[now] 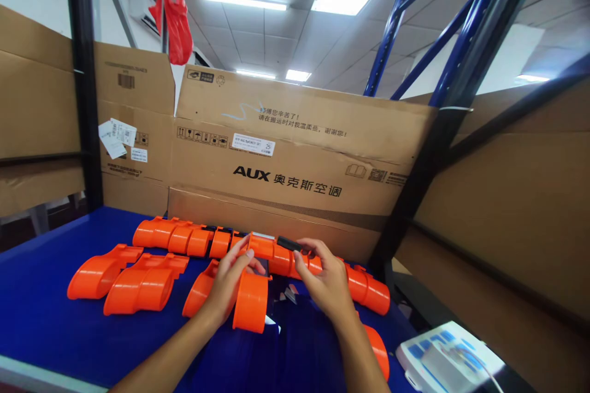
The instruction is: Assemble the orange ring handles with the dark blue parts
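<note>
My left hand [230,276] is closed on an orange plastic part with a round sleeve [251,304] at its lower end. The top of that part has a flat section with a pale strip along its edge, near my fingertips. Pinched between the thumb and fingers of my right hand [328,279] is a short black bar-shaped piece [288,244]. It sits just right of the orange part's top; whether the two touch I cannot tell. Another orange part [199,295] lies behind my left wrist, and one [378,347] is partly hidden by my right forearm.
Several orange parts [154,233] line the back of the blue surface [41,270]; more lie at left [138,288]. Cardboard [295,153] walls the back. Small scraps [289,293] lie between my hands. A white power strip [447,356] is at front right, beside a dark post [415,178].
</note>
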